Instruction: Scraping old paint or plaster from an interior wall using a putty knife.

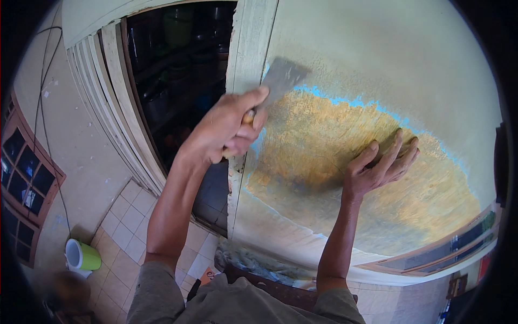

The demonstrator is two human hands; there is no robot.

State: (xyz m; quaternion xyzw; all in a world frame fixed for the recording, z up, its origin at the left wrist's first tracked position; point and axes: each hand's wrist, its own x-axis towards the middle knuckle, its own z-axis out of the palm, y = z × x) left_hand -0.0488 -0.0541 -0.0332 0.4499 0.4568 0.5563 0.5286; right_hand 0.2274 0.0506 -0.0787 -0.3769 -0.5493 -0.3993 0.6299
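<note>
My left hand (229,127) is wrapped round the handle of a paint scraper (285,75). Its wide metal blade, slightly blurred, lies at the upper edge of a stripped patch, close to the door frame (252,43). On the wall (377,48) the patch (313,146) shows brown and ochre, rimmed by a ragged line of bright blue paint (356,101). Pale paint surrounds it. My right hand (380,163) rests on the bare patch with its fingers spread, holding nothing.
A dark doorway (178,70) opens left of the wall, beside a folded slatted door (116,97). A green and white bucket (82,255) stands on the tiled floor (127,270). Below the patch is a window (453,243). A cable (44,108) hangs at far left.
</note>
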